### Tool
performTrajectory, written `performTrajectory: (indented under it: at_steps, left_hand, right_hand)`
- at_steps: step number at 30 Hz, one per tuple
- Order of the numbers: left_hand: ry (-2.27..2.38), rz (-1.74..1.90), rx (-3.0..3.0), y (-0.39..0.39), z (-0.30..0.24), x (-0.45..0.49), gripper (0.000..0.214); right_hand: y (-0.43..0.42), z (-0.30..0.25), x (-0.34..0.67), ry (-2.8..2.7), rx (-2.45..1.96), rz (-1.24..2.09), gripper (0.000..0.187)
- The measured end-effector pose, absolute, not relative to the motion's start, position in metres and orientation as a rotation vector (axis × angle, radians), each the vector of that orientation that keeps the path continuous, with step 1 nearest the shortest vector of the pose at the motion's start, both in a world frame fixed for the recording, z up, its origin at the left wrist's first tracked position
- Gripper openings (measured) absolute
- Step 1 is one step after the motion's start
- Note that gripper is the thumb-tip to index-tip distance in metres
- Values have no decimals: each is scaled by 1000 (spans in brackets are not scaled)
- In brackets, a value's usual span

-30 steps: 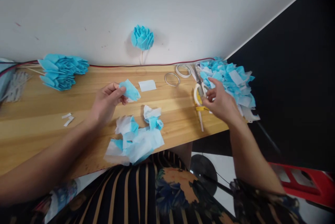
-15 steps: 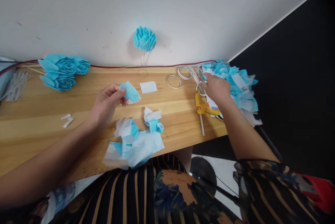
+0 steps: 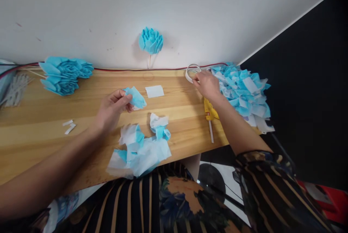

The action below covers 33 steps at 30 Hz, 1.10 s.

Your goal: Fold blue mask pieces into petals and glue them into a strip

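My left hand (image 3: 115, 107) is closed, pinching a small blue-and-white piece of crepe paper (image 3: 137, 97) between thumb and fingers above the table. My right hand (image 3: 206, 83) reaches to the back of the table. Its thumb and fingers close on the near right edge of a white tape roll (image 3: 188, 77), which is tilted up. Just below the right wrist lies a yellow glue gun (image 3: 208, 109), partly covered by the forearm, with a white glue stick (image 3: 211, 131) by it. Loose crumpled blue and white pieces (image 3: 148, 153) lie at the front edge.
A blue paper flower (image 3: 150, 40) on a stick stands against the wall. More blue flowers (image 3: 63, 75) lie at the left. A large heap of blue and white pieces (image 3: 241, 91) fills the right end. A white card (image 3: 154, 91) and small white strips (image 3: 70, 127) lie on the table (image 3: 89, 117).
My right hand has moved left from the heap's edge to the tape roll and tilted it up. The thinner ring no longer shows at its earlier spot. My left hand stays nearly still.
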<state>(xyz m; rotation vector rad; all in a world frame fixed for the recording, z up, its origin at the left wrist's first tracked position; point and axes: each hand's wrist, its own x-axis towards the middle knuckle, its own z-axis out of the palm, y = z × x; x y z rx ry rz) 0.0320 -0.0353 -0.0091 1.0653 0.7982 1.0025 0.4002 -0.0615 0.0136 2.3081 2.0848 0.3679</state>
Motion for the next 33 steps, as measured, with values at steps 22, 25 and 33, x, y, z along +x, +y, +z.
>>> performTrajectory:
  at_steps: [22, 25, 33]
  left_hand:
    - [810, 1003, 1119, -36, -12, 33, 32]
    - [787, 1008, 1143, -36, -13, 33, 31]
    - [783, 1005, 1145, -36, -16, 32, 31]
  right_hand:
    - [-67, 21, 399, 2059, 2200, 159, 35]
    - [-72, 23, 412, 2018, 2234, 180, 34]
    - [-68, 17, 406, 2081, 2179, 169, 33]
